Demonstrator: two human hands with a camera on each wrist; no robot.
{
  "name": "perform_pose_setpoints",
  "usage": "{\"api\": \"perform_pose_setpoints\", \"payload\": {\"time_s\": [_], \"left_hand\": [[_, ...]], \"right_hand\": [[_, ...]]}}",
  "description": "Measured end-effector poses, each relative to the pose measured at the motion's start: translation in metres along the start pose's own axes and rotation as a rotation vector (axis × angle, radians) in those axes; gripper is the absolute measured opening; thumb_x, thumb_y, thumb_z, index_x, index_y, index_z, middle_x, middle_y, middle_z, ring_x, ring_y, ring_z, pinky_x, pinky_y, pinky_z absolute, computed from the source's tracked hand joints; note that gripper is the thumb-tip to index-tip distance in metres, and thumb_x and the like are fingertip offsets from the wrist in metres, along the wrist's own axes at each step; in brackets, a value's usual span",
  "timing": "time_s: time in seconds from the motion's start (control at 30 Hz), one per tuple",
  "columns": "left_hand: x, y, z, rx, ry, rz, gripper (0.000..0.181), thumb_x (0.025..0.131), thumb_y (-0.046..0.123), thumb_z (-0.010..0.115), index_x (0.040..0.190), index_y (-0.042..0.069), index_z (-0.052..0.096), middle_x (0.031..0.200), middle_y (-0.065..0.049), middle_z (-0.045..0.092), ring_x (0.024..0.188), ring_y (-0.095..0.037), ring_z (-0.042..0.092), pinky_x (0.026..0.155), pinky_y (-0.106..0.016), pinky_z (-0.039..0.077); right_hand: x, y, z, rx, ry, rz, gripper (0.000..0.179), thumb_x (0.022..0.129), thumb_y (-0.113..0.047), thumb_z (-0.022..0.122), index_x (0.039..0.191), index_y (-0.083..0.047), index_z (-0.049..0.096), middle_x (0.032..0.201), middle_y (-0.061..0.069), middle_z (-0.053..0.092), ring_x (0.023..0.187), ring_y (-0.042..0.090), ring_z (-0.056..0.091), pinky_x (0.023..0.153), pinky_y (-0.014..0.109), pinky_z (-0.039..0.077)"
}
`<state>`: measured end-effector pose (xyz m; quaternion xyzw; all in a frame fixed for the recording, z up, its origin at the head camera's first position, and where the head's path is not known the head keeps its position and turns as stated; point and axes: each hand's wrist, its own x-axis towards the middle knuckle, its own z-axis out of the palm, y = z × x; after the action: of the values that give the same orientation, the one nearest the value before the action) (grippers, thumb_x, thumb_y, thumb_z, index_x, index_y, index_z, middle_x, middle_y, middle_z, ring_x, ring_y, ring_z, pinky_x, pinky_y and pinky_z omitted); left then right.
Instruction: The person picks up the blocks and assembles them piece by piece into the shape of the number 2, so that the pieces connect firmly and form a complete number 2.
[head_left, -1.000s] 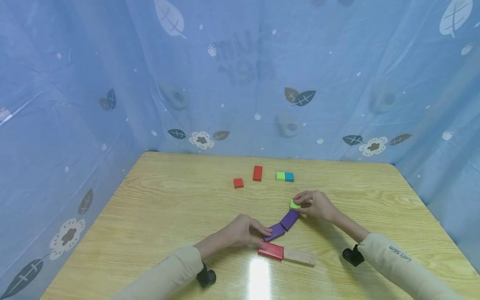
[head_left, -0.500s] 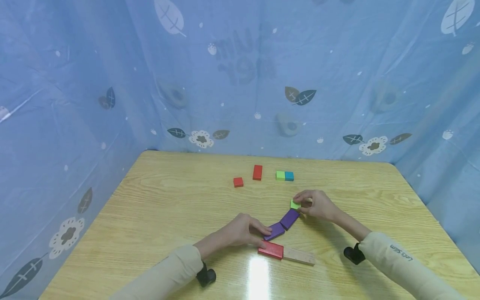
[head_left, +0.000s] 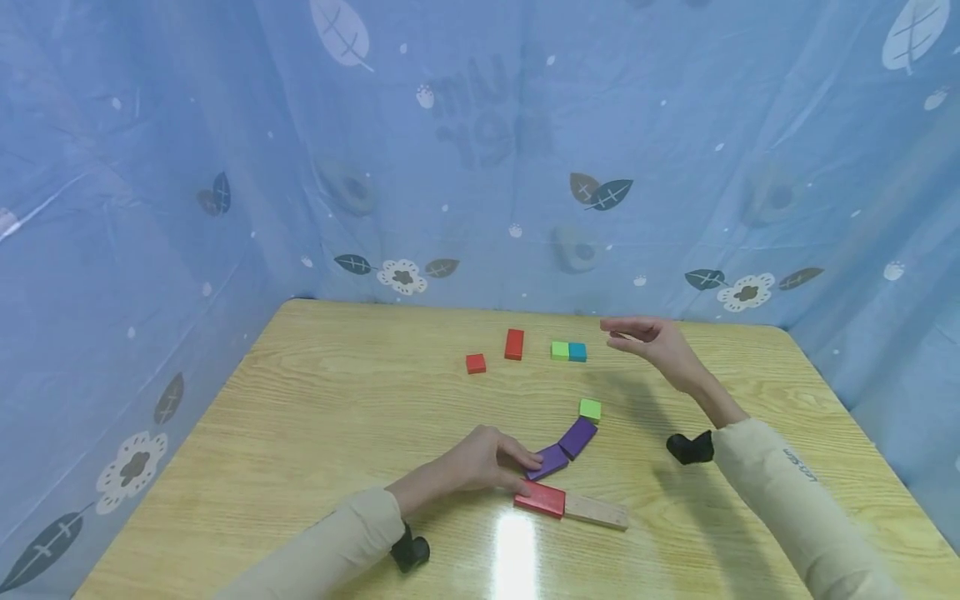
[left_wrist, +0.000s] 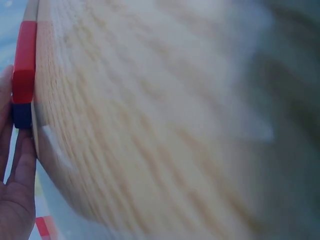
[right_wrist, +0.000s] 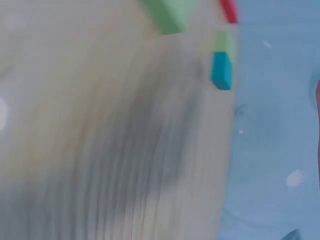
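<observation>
My left hand (head_left: 480, 462) rests at the near blocks, fingertips on a purple block (head_left: 550, 461) and thumb on the left end of a red block (head_left: 542, 499). In the left wrist view its fingers (left_wrist: 22, 172) show beside the red block (left_wrist: 25, 60). A second purple block (head_left: 577, 437) continues the curve, and a lime green block (head_left: 590, 410) stands at its far end. Raised above the table, my right hand (head_left: 660, 348) holds nothing, thumb and fingers apart. To its left lies a teal block (head_left: 577, 352) joined to another green block (head_left: 560, 351).
A plain wooden block (head_left: 596, 512) meets the red block's right end. Toward the back lie a small red block (head_left: 476, 364) and a longer red one (head_left: 513, 344). A blue patterned curtain (head_left: 480, 167) hangs behind the wooden table (head_left: 337, 400).
My right hand has let go of the lime green block and moved up and away toward the back right. The green block stays at the purple block's end; my left hand has not moved.
</observation>
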<state>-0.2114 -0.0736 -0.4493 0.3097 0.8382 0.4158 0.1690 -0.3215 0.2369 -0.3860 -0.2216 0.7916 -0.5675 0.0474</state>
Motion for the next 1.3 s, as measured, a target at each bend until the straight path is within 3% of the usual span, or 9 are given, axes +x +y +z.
{"api": "perform_pose_setpoints", "payload": {"time_s": [0.13,0.27,0.33,0.43,0.53,0.63,0.83,1.07,1.3], "left_hand": [[0.001,-0.001,0.000,0.016,-0.001,0.016,0.033,0.073,0.022,0.083,0.104,0.016,0.075,0.111,0.011,0.068,0.107,-0.001,0.059,0.098,-0.020,0.042],[0.001,-0.002,0.002,0.012,-0.004,0.020,0.033,0.073,0.022,0.084,0.104,0.015,0.075,0.111,0.010,0.068,0.107,-0.001,0.059,0.098,-0.020,0.042],[0.000,-0.003,0.003,0.001,-0.001,0.017,0.033,0.073,0.021,0.084,0.104,0.015,0.075,0.111,0.010,0.069,0.106,-0.001,0.059,0.097,-0.019,0.042],[0.000,-0.003,0.004,-0.018,-0.003,0.009,0.032,0.073,0.020,0.084,0.104,0.014,0.075,0.110,0.010,0.069,0.106,-0.001,0.059,0.097,-0.019,0.042],[-0.001,-0.002,0.005,-0.034,-0.007,0.000,0.032,0.073,0.019,0.084,0.103,0.014,0.075,0.110,0.011,0.069,0.105,0.000,0.059,0.096,-0.019,0.042],[-0.001,-0.002,0.007,-0.038,-0.007,0.000,0.032,0.073,0.019,0.084,0.103,0.014,0.075,0.109,0.011,0.069,0.104,0.000,0.060,0.096,-0.019,0.043],[0.000,-0.003,0.008,-0.014,-0.005,0.026,0.032,0.074,0.022,0.083,0.104,0.015,0.075,0.110,0.010,0.069,0.105,0.000,0.059,0.096,-0.018,0.043],[-0.001,-0.001,0.004,-0.017,0.002,-0.004,0.032,0.073,0.021,0.084,0.103,0.015,0.076,0.108,0.011,0.069,0.105,0.001,0.059,0.095,-0.017,0.042],[-0.001,-0.003,0.000,-0.001,0.000,0.018,0.032,0.074,0.020,0.083,0.104,0.014,0.075,0.110,0.010,0.069,0.105,0.000,0.059,0.096,-0.018,0.043]], "right_hand": [[0.016,0.014,0.001,0.217,0.024,0.016,0.037,0.093,-0.007,0.063,0.129,0.001,0.058,0.121,-0.001,0.066,0.107,0.006,0.061,0.090,0.019,0.048],[0.026,0.035,0.003,0.430,-0.010,0.040,0.039,0.094,0.004,0.056,0.133,0.008,0.050,0.124,0.002,0.064,0.111,0.009,0.060,0.096,0.023,0.046],[0.027,0.044,0.003,0.483,-0.025,0.066,0.043,0.095,0.006,0.053,0.136,0.011,0.043,0.127,0.003,0.062,0.114,0.009,0.059,0.098,0.023,0.044],[0.026,0.053,0.002,0.432,0.002,0.121,0.047,0.095,0.004,0.053,0.138,0.013,0.036,0.134,0.008,0.057,0.118,0.010,0.056,0.096,0.020,0.045],[0.024,0.055,0.004,0.291,0.025,0.196,0.050,0.095,-0.002,0.056,0.140,0.010,0.037,0.141,0.017,0.048,0.128,0.022,0.047,0.094,0.017,0.044],[0.024,0.059,0.005,0.221,0.020,0.228,0.052,0.095,-0.004,0.058,0.141,0.009,0.038,0.144,0.025,0.039,0.132,0.030,0.041,0.094,0.018,0.045],[0.029,0.067,0.004,0.221,0.015,0.227,0.054,0.093,-0.004,0.062,0.140,0.007,0.039,0.144,0.024,0.040,0.128,0.024,0.046,0.094,0.021,0.046],[0.035,0.070,0.009,0.099,-0.021,0.279,0.057,0.089,-0.007,0.068,0.139,0.004,0.043,0.143,0.021,0.044,0.132,0.030,0.041,0.091,0.016,0.046],[0.041,0.068,0.015,0.126,-0.070,0.274,0.060,0.084,0.003,0.069,0.138,0.008,0.043,0.143,0.026,0.042,0.127,0.024,0.048,0.096,0.020,0.044]]}}
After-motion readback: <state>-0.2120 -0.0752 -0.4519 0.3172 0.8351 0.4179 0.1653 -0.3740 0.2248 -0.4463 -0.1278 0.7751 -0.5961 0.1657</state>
